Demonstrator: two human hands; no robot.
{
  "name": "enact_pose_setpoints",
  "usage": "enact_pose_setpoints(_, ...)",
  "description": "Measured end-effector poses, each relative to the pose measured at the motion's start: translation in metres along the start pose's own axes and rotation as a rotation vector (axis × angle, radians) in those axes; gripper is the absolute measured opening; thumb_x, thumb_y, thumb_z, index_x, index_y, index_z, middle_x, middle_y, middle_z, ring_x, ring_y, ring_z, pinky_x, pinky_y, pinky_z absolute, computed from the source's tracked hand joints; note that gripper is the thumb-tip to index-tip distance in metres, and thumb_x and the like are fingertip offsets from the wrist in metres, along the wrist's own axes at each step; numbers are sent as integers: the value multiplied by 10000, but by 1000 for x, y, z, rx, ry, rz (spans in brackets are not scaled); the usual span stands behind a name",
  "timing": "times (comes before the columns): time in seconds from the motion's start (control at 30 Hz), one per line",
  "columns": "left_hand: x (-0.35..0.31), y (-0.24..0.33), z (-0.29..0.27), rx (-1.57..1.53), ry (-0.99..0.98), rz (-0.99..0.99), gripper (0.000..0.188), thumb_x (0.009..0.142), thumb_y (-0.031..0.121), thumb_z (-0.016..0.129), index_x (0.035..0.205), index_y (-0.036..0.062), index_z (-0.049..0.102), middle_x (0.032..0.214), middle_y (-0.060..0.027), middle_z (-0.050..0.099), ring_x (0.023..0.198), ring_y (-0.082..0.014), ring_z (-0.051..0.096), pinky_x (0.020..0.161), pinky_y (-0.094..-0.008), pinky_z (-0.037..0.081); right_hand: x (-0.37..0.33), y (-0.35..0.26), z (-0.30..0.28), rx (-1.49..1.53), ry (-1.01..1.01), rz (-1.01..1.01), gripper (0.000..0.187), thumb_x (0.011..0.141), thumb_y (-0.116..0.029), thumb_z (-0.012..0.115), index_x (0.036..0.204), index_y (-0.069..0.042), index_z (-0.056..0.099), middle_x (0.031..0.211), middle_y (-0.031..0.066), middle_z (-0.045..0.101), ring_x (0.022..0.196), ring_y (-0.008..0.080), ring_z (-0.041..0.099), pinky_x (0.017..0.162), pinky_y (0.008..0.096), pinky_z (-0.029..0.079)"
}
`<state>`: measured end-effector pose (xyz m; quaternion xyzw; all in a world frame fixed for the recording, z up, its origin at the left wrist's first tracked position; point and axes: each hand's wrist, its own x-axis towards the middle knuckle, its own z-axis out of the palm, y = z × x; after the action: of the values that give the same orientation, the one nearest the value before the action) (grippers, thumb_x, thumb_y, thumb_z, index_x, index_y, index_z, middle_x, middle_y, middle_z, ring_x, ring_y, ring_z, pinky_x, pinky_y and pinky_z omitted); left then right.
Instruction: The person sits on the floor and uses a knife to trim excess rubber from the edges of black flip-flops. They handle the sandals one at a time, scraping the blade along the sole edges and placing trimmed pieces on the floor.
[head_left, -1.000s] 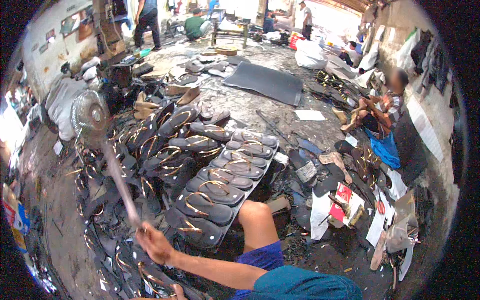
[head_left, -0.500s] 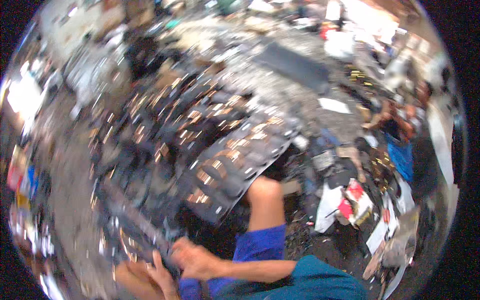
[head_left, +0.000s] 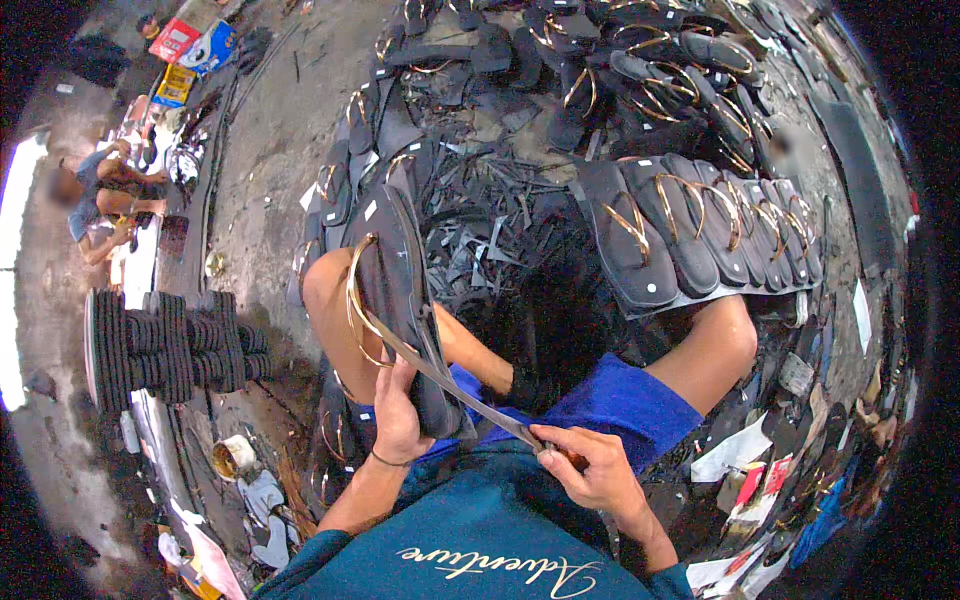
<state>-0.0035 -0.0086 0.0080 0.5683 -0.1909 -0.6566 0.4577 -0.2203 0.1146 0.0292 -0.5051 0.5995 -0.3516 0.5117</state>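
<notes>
My left hand point(head_left: 400, 425) is closed around the heel end of a dark grey flip-flop point(head_left: 392, 265) with a gold strap. The flip-flop stands tilted over my left knee, its toe end pointing away. In my right hand point(head_left: 598, 468) is a knife point(head_left: 468, 398) with a long, narrow blade, gripped by its brown handle. The blade slants up to the left across the flip-flop's lower part, near my left fingers. Whether its edge touches the flip-flop, I cannot tell.
Several gold-strapped flip-flops point(head_left: 672, 215) lie in a row on a dark sheet by my right knee. Dark offcuts point(head_left: 480, 235) litter the floor ahead. Stacked soles point(head_left: 165, 345) stand at left, and another person point(head_left: 95, 195) sits farther off. Cardboard scraps point(head_left: 735, 450) lie at right.
The view has swung round, and the blur of the earlier frame is gone. My hands, close together at lower left before, now appear farther apart and nearer the middle.
</notes>
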Motion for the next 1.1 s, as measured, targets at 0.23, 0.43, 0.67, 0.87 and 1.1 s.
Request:
enact_pose_setpoints(0.23,-9,-8,3,124,-28,14,342,1020,430,486,1006,100,571,731,-45,615,526,-135,584,485,-277,515,41,12,40,-83,156,-103,352,893,-187,700,1234,-108,663,797,148,664,637,277,656,570,376,534)
enact_pose_setpoints(0.43,-11,14,17,27,-178,-154,439,1004,522,462,922,102,559,658,-38,577,427,-120,509,407,-252,466,105,9,65,-212,378,-275,357,891,-192,692,1237,-115,648,897,127,692,740,279,687,615,367,555)
enact_pose_setpoints(0.67,-5,-35,-45,361,-98,-379,588,996,422,547,1417,20,462,1375,-142,520,1193,-242,541,997,-392,460,216,30,56,132,515,-166,365,950,-337,635,1194,-65,649,920,171,693,873,286,690,744,347,546)
enact_pose_setpoints(0.87,-49,-21,-5,804,-506,313,665,973,274,614,1461,-83,335,1439,-171,451,1284,-286,453,1086,-374,375,139,9,9,247,123,-11,451,868,-416,738,797,-23,527,681,-4,445,687,118,441,627,334,419)
enact_pose_setpoints(1.1,96,12,-5,560,-247,441,425,955,461,600,1096,60,601,936,-80,643,781,-206,640,675,-337,553,119,-6,17,406,61,-51,415,888,-374,716,1100,-37,599,719,22,533,661,142,485,606,323,444)
